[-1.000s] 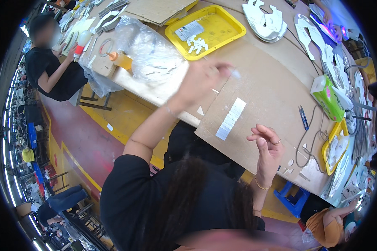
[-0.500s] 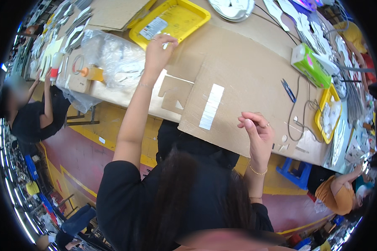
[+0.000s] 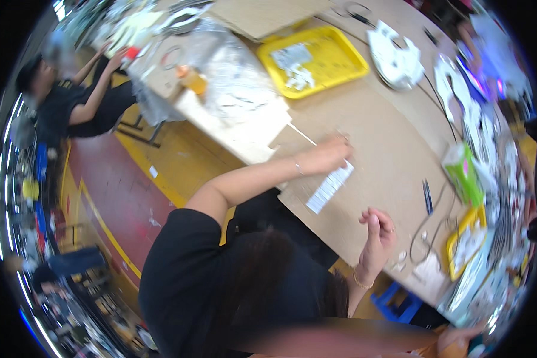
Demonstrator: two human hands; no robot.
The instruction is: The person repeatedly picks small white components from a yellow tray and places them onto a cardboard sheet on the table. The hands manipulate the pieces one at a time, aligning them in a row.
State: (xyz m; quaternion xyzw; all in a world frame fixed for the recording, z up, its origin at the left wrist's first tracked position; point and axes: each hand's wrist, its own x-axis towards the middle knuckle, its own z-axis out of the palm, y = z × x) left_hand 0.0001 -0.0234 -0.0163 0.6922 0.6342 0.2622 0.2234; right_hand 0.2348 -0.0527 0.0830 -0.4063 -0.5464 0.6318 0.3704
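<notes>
A narrow white strip of small label-like pieces (image 3: 328,190) lies on a sheet of brown cardboard (image 3: 394,143) on the table before me. My left hand (image 3: 331,153) is over the cardboard at the strip's far end, its fingers curled together. Motion blur hides whether anything is between them. To the right of the strip, my right hand (image 3: 379,235) is raised near the cardboard's front edge. Its thumb and fingertips come together, and anything they hold is too small to make out. Beyond my left hand stands a yellow tray (image 3: 340,62) with small white pieces (image 3: 300,77) inside.
Crumpled clear plastic (image 3: 235,83) and an orange bottle (image 3: 192,82) are on the left. White flat pieces (image 3: 397,59) are stacked at the back. A green tissue pack (image 3: 464,173), dark snips (image 3: 428,197) and a smaller yellow tray (image 3: 453,253) lie right. Another person (image 3: 89,107) works at far left.
My left hand has come back from the yellow tray to the far end of the white strip. The right hand stays raised with its fingertips together. The whole view has turned.
</notes>
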